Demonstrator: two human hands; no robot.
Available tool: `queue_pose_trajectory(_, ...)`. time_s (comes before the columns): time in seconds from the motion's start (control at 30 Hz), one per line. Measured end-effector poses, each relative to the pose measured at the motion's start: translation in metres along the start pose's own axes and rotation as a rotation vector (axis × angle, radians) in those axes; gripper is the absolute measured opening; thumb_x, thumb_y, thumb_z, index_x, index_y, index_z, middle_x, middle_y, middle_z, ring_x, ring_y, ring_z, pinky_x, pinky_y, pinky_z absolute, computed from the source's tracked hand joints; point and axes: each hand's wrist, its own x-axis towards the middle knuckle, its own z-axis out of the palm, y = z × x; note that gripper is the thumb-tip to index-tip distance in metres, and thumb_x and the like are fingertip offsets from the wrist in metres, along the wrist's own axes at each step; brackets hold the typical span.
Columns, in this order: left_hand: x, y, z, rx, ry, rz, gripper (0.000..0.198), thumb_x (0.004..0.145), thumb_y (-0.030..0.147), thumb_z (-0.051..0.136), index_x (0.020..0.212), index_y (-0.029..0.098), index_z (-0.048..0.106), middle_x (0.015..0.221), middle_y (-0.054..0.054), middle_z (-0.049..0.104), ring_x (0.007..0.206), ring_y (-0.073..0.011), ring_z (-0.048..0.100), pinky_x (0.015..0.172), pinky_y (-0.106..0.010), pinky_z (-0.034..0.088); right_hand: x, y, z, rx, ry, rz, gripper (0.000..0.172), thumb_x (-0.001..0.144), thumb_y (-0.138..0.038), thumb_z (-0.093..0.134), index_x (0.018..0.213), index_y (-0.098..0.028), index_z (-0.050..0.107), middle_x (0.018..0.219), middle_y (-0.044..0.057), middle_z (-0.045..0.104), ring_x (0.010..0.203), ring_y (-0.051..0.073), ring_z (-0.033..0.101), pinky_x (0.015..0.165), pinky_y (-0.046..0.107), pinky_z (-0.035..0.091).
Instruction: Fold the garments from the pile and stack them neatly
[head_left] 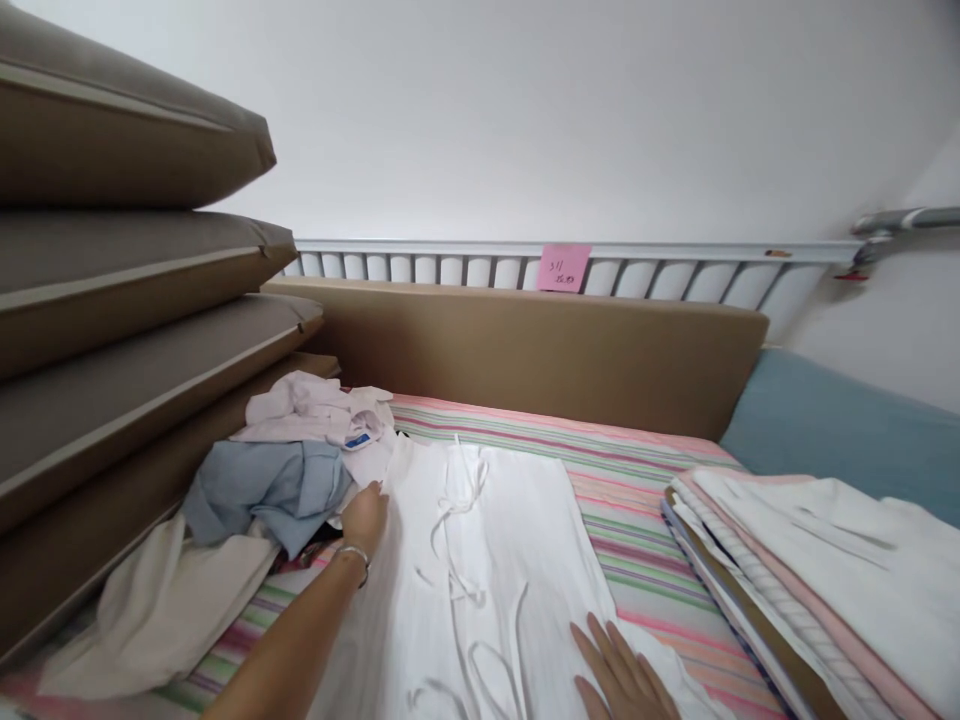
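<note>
A white garment with tie strings down its front (pixel 510 520) lies spread out in front of me. My left hand (pixel 365 522), with a silver bangle on the wrist, is closed on its left edge near the upper part. Flat on the garment's lower right side rests my right hand (pixel 622 672), fingers spread and holding nothing. Just left of my left hand, a crumpled light blue garment (pixel 262 490) lies beside a pale pink one (pixel 300 408) and a cream one (pixel 161 610).
Folded clothes (pixel 840 560) form a stack at the right. Tall brown-grey cushions (pixel 150 260) are piled at the left. Behind the striped sheet (pixel 637 510) stands a long brown cushion (pixel 525 345) against a white radiator (pixel 450 268) with a pink note (pixel 562 268).
</note>
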Motion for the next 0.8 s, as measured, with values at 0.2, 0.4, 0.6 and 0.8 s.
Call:
queue_pose_trajectory(0.2,-0.020,0.015,-0.003,0.008,0.120,0.207,0.033,0.089,0.018,0.034,0.118,0.013,0.049,0.117,-0.016,0.060,0.111,-0.0251,0.054,0.091,-0.039,0.040,0.006,-0.003,-0.017,0.108,-0.162,0.074,0.046,0.084,-0.047,0.042,0.126,-0.031,0.050,0.132,-0.001,0.049,0.117,0.026,0.052,0.088,0.045,0.050)
queue_pose_trajectory(0.4,-0.018,0.032,0.035,-0.048,0.073,0.674,0.039,0.088,0.014,0.034,0.124,0.013,0.050,0.132,-0.011,0.052,0.125,-0.0187,0.043,0.105,-0.032,0.034,0.055,-0.008,-0.064,0.328,-0.468,0.339,0.042,0.089,-0.044,0.033,0.118,-0.028,0.059,0.128,0.002,0.055,0.121,0.025,0.047,0.101,0.053,0.037)
queue_pose_trajectory(0.6,-0.010,0.020,0.069,0.084,0.126,0.688,0.044,0.090,0.024,0.031,0.130,0.012,0.046,0.138,-0.013,0.046,0.130,-0.0263,0.036,0.105,-0.048,0.031,0.164,-0.023,-0.045,0.452,-0.354,0.355,0.048,0.093,-0.037,0.023,0.132,-0.019,0.044,0.140,0.005,0.043,0.134,0.018,0.030,0.111,0.041,0.023)
queue_pose_trajectory(0.8,0.012,0.022,0.057,0.182,0.141,0.647,0.051,0.088,0.042,0.041,0.132,0.017,0.046,0.141,-0.014,0.040,0.133,-0.0323,0.030,0.107,-0.050,0.025,0.202,0.010,0.044,0.327,-0.463,0.419,0.054,0.091,-0.046,0.030,0.137,-0.019,0.035,0.146,0.009,0.030,0.137,0.023,0.022,0.110,0.046,0.016)
